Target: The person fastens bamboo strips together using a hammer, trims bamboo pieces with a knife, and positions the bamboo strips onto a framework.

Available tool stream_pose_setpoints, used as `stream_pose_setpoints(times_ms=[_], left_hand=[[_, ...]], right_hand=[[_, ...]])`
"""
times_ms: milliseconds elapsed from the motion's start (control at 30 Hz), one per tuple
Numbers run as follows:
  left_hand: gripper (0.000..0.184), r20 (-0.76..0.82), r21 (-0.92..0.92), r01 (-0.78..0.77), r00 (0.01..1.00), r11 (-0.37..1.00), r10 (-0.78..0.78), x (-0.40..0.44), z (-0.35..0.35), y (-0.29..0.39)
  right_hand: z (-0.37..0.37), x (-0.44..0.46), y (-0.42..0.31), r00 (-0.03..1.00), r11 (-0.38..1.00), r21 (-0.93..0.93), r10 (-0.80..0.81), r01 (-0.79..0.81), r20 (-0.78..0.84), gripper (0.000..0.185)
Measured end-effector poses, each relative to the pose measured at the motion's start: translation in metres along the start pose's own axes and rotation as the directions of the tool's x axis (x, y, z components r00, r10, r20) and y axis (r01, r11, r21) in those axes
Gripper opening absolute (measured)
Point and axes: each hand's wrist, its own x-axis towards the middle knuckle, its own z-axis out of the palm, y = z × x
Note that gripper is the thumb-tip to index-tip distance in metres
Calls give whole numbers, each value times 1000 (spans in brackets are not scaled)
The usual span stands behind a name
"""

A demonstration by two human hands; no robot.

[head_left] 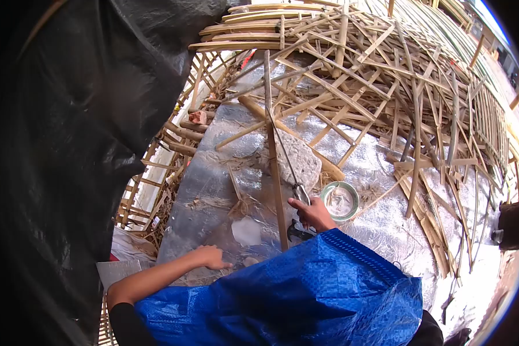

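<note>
My right hand [316, 214] is closed round the handle of a long, narrow-bladed knife [288, 158], whose blade points up and away. Right beside the blade, a long bamboo strip [275, 173] runs from near the blue sheet on my lap up toward the bamboo pile. My left hand [213, 258] is off to the left, low over the silvery sheet, its fingers loosely stretched with nothing visible in them. Past the knife lies a rough grey stone block [303, 164]. A round green-rimmed bowl [339, 202] sits just right of my right hand.
A blue tarp [282, 294] covers my lap. Black plastic sheeting [69, 144] hangs along the left. A large heap of split bamboo [357, 86] fills the far right, over a silvery ground sheet [205, 190]. A bamboo lattice [147, 179] borders the left side.
</note>
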Motion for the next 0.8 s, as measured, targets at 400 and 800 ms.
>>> stream_pose_setpoints(times_ms=[400,800], left_hand=[[50,-283,-429,-266,947,863,151,19,2,-1],[44,-372,-466,-552,831,691,413,10,-6,-9]], right_hand=[[9,-8,-31,880,749,-598,-453,286,-147,62],[10,-33,13,634,667,-403,-737,627,-234,40]])
